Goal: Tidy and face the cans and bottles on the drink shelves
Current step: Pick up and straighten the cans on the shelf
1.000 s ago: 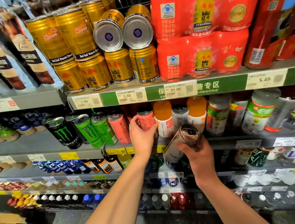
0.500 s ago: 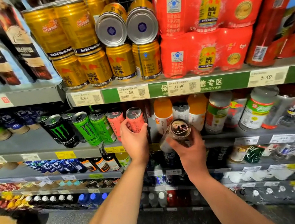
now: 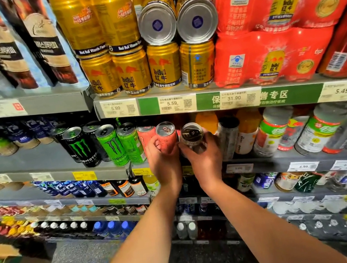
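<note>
The left hand is closed around a pink can at the front of the middle shelf, beside the green cans. The right hand grips a grey can (its top tilted toward the camera), just beside the pink one.

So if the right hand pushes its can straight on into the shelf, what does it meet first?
Probably the orange bottle right behind the can held by the right hand; depth is unclear.
</note>
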### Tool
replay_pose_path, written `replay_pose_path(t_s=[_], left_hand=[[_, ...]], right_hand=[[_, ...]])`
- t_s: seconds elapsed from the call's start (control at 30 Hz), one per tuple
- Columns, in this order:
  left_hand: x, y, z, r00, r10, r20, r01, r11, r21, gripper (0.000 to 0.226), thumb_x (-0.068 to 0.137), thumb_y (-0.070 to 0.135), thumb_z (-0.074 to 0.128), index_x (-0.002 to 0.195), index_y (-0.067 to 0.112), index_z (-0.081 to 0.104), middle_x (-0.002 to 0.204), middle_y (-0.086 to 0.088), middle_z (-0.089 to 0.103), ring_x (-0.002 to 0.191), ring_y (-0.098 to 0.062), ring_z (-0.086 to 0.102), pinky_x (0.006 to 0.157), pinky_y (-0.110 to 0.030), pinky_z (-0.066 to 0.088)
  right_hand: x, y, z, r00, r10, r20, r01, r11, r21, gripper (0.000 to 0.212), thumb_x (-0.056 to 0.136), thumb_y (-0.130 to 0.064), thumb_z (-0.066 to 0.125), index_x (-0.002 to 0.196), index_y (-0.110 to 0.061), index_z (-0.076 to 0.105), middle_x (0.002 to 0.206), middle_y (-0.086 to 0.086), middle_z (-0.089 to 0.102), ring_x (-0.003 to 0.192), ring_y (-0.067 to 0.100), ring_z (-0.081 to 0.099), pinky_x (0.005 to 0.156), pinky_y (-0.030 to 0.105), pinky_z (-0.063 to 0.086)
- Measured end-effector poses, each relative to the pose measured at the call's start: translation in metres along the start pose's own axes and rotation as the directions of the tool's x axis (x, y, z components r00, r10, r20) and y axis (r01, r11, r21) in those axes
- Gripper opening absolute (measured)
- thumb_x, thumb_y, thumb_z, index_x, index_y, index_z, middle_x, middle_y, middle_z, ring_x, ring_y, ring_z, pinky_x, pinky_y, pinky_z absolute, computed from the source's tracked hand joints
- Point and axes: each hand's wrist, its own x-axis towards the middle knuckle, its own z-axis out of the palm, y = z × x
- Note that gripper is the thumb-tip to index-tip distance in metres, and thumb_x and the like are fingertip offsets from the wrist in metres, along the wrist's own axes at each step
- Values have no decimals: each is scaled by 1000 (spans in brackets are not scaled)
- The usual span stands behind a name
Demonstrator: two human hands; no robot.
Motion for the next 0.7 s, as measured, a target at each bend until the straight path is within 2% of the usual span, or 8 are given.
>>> replay_pose_path(t_s=[0.17, 0.23, 0.3, 0.37, 0.43, 0.53, 0.6, 0.7], left_hand=[[2, 0, -7, 1000, -8, 22, 9, 998, -60, 50, 69, 43, 77, 111, 21, 61, 102, 4, 65, 87, -13, 63, 72, -18, 47], [2, 4, -9, 999, 7, 37, -5, 997, -73, 35, 73, 34, 79, 99, 17, 62, 85, 9, 62, 73, -1, 59, 62, -7, 39], [3, 5, -7, 999, 14, 49, -9, 995, -102, 25, 77, 15, 82, 87, 19, 60, 73, 16, 59, 65, 10, 57, 58, -6, 39], [6, -1, -7, 999, -8, 48, 13, 994, -109, 28, 76, 13, 85, 88, 20, 61, 77, 14, 63, 68, 12, 59, 63, -11, 46], [7, -8, -8, 998, -41, 47, 45, 994, -99, 41, 73, 28, 87, 104, 20, 62, 95, 7, 68, 85, -2, 65, 80, -34, 54], [11, -11, -7, 997, -27, 77, 34, 996, -87, 54, 73, 35, 84, 119, 24, 57, 114, 3, 65, 105, -19, 65, 91, -43, 52], [12, -6, -7, 997, -6, 76, 10, 998, -55, 59, 74, 33, 84, 123, 22, 53, 119, -4, 63, 111, -25, 63, 94, -45, 51], [12, -8, -6, 995, 43, 92, -44, 999, 17, 71, 79, 32, 83, 134, 14, 42, 127, -19, 60, 119, -35, 58, 99, -49, 49]], right_hand=[[9, 4, 18, 994, -99, -56, 88, 980, -178, 56, 76, -49, 78, 122, -23, 61, 112, 1, 68, 109, 25, 62, 87, 39, 51], [12, 3, 22, 990, -108, -86, 85, 970, -229, 50, 77, -44, 79, 116, -17, 62, 106, 5, 68, 104, 29, 63, 81, 38, 50], [15, 1, 26, 989, -91, -120, 57, 964, -260, 46, 78, -43, 77, 108, -13, 60, 99, 6, 70, 96, 32, 66, 73, 38, 51], [17, 0, 31, 987, -79, -139, 33, 953, -302, 55, 77, -51, 72, 112, -12, 58, 100, 7, 71, 97, 32, 66, 75, 37, 51], [19, 0, 36, 987, -63, -148, 12, 946, -324, 71, 75, -63, 65, 126, -14, 55, 115, 7, 69, 109, 31, 63, 85, 39, 51], [18, -2, 39, 978, -70, -197, 7, 953, -302, 81, 73, -55, 76, 137, -13, 49, 132, 13, 60, 122, 32, 53, 95, 40, 48], [17, -3, 40, 973, -89, -215, 16, 947, -321, 67, 74, -42, 82, 124, -7, 54, 121, 14, 60, 113, 33, 55, 88, 36, 47], [12, -10, 42, 954, -115, -277, 36, 961, -273, 41, 77, -32, 83, 99, -10, 56, 93, 0, 58, 89, 29, 61, 72, 22, 36]])
